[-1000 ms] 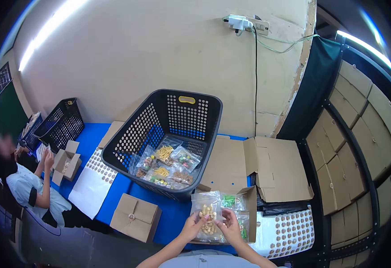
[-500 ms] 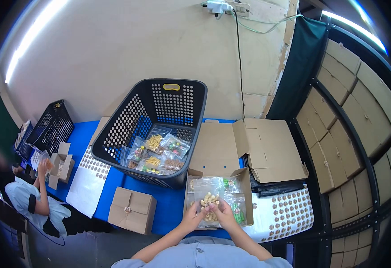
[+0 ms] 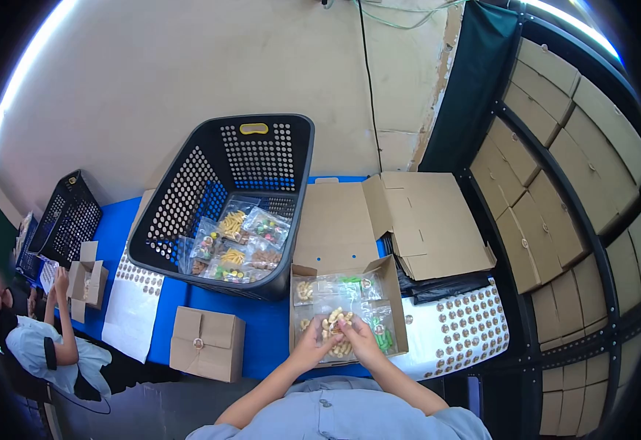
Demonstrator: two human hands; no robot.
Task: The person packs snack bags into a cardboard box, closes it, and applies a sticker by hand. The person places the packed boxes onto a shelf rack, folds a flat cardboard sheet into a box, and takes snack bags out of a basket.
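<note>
My left hand [image 3: 313,346] and my right hand [image 3: 361,342] are both closed on the lower part of a clear plastic bag [image 3: 337,323] of pale, curved pieces resembling cashews. Thumbs meet over its front, and the bag's upper end stands free. Beneath it is an open cardboard box [image 3: 401,323] with its lid folded back. Inside lie other clear bags: a bag with green contents [image 3: 383,339] on the right and a bag with pale pieces [image 3: 303,291] at the left. Part of the box's inside is hidden by my hands and the held bag.
A large black perforated basket [image 3: 181,180] holding several snack bags stands behind left. A closed carton [image 3: 207,345] sits left of the box. Flattened cardboard [image 3: 437,227] and a sticker sheet [image 3: 470,330] lie right. A co-worker [image 3: 56,345] works far left, near shelves of boxes opposite [image 3: 547,220].
The whole view has shifted, so things appear further left and higher. Both hands keep hold of the bag over the box. The co-worker's hands have moved.
</note>
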